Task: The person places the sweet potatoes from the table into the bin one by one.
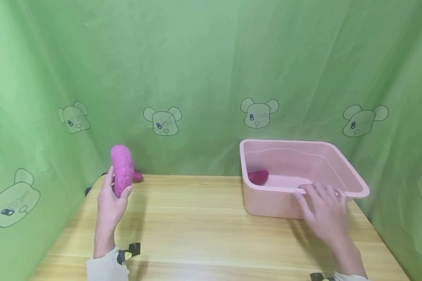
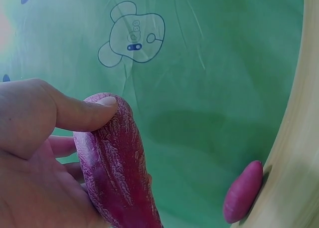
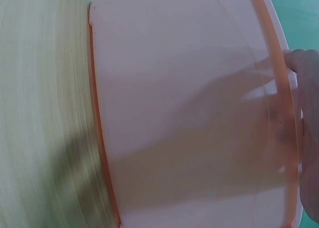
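My left hand (image 1: 111, 206) holds up a long purple sweet potato (image 1: 122, 168) at the left, thumb on one side and fingers on the other. Up close in the left wrist view, its skin (image 2: 117, 168) is wrinkled with pale streaks. Behind it, a second, smoother sweet potato (image 2: 243, 192) lies at the table's far edge, partly hidden in the head view. Over at the right, my right hand (image 1: 325, 212) grips the near rim of a pink plastic bin (image 1: 272, 203), fingers curled over the edge and thumb outside. Inside the bin sits a dark pink sweet potato (image 1: 258, 177), partly covered by the wall.
A light wooden table (image 1: 197, 234) runs under both hands. Green curtains (image 1: 207, 70) with printed bear heads hang behind and on both sides, close to the table's edges. The bin stands at the table's back right.
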{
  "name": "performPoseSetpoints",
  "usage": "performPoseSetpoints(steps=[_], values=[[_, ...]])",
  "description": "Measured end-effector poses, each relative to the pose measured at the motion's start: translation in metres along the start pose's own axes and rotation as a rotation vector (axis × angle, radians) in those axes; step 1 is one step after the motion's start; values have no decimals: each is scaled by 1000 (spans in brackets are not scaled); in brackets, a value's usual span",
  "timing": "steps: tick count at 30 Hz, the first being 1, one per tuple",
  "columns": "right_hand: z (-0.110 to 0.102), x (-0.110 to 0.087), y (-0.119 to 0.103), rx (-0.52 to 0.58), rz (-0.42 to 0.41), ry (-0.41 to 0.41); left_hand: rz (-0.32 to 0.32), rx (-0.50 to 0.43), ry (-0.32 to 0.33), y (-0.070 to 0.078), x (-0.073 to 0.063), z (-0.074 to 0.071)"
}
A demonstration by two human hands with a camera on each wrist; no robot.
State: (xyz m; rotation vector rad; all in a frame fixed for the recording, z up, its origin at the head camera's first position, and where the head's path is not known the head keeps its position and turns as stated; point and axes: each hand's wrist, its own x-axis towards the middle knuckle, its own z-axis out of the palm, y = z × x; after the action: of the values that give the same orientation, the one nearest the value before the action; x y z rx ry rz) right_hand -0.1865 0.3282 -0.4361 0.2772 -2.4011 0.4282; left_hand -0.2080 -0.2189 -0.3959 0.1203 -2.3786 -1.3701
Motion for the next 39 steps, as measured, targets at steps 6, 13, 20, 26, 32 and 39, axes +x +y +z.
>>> performPoseSetpoints(steps=[6, 13, 20, 26, 32, 39], values=[[1, 0, 0, 0, 5, 4, 25, -9, -4, 5, -2, 2], [0, 0, 0, -7, 6, -2, 40, 0, -9, 9, -4, 2], [0, 0, 0, -2, -3, 1, 77, -34, -27, 12, -4, 9], [0, -1, 1, -3, -5, 6, 113, -65, -33, 17, -5, 16], [0, 0, 1, -5, -6, 6, 132, -67, -32, 17, -5, 25], [1, -1, 1, -11, -7, 3, 157, -78, -30, 17, -7, 29]])
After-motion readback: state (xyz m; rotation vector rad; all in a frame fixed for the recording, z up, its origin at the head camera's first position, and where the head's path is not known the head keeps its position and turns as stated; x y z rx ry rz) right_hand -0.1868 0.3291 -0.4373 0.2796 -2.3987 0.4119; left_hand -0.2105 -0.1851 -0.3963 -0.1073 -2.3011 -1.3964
